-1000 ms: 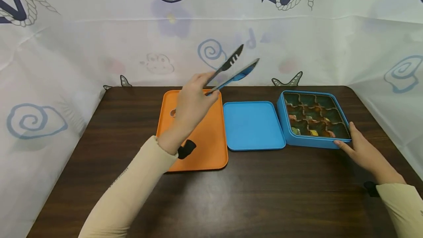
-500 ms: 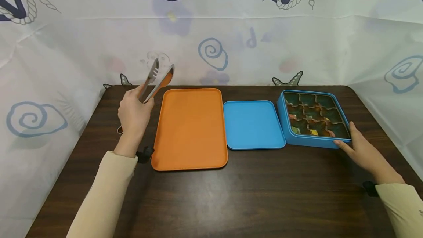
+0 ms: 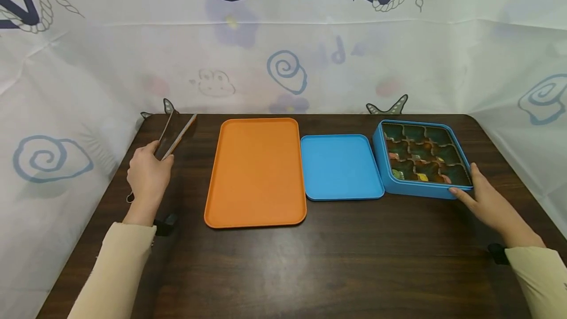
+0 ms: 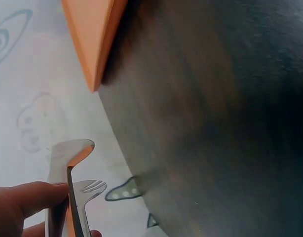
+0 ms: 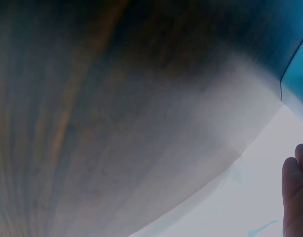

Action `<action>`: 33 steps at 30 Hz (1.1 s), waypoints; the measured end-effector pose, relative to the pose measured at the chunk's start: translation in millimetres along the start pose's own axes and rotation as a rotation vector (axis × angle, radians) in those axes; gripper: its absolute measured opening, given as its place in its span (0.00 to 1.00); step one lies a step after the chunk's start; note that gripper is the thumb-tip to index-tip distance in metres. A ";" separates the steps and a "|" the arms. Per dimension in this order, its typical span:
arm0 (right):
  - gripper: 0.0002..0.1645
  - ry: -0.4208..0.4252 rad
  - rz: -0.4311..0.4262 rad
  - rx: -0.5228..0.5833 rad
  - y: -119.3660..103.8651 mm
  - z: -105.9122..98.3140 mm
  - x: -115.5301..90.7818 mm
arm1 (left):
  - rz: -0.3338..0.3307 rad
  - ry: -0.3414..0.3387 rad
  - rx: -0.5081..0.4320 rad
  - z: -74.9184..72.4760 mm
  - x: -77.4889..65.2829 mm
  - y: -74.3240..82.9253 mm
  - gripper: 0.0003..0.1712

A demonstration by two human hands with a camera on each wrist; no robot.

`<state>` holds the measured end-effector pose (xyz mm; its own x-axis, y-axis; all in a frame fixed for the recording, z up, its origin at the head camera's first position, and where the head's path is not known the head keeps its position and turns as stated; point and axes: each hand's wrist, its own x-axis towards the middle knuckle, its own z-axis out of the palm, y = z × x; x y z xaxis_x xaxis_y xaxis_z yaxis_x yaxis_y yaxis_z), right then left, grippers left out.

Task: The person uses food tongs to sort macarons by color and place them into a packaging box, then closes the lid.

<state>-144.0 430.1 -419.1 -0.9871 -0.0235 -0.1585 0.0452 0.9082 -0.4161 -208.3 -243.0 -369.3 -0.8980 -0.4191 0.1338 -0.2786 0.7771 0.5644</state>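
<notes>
Metal serving tongs (image 3: 180,137), one end slotted and the other a solid scoop, are in my left hand (image 3: 149,171) left of the orange tray. Their tips point away from me, apart, with nothing between them. The left wrist view shows my thumb (image 4: 40,197) pressing one arm of the tongs (image 4: 60,163). On the right, my right hand (image 3: 493,206) touches the near right corner of a blue box (image 3: 421,190), thumb at the front, straight fingers along the side. Inside the box is a dark divided insert (image 3: 414,134); small colourful pieces lie in several compartments.
An orange tray (image 3: 257,176) lies flat mid-table. Between it and the box lies a flat square blue lid or tray (image 3: 342,166). The dark wooden table (image 3: 283,270) ends at the back against a white printed cloth (image 3: 328,73).
My left hand has carried the tongs leftward from over the orange tray to the table's left side, and their tips have dropped lower. My right hand stays at the box corner.
</notes>
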 end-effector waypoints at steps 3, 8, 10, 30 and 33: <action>0.55 0.000 -0.003 0.001 -0.4 0.2 0.0 | -0.024 -0.016 0.010 0.4 0.0 -7.2 0.31; 0.55 0.006 -0.004 0.003 -0.8 0.8 -0.9 | -0.046 -0.035 0.021 5.8 1.6 -16.3 0.31; 0.55 0.007 -0.002 0.003 -0.7 0.7 -0.8 | -0.053 -0.035 0.019 7.7 1.8 -19.7 0.31; 0.56 0.014 -0.008 0.006 0.0 0.1 -0.1 | -0.132 -0.088 0.007 14.9 3.2 -34.9 0.33; 0.56 0.022 -0.009 0.010 -0.2 0.4 -0.1 | -0.138 -0.095 0.006 15.8 3.2 -36.0 0.34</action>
<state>-143.9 429.8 -419.4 -0.9906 -0.0218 -0.1348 0.0380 0.9040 -0.4259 -206.6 -264.9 -402.1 -0.8793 -0.4757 -0.0225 -0.4031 0.7182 0.5672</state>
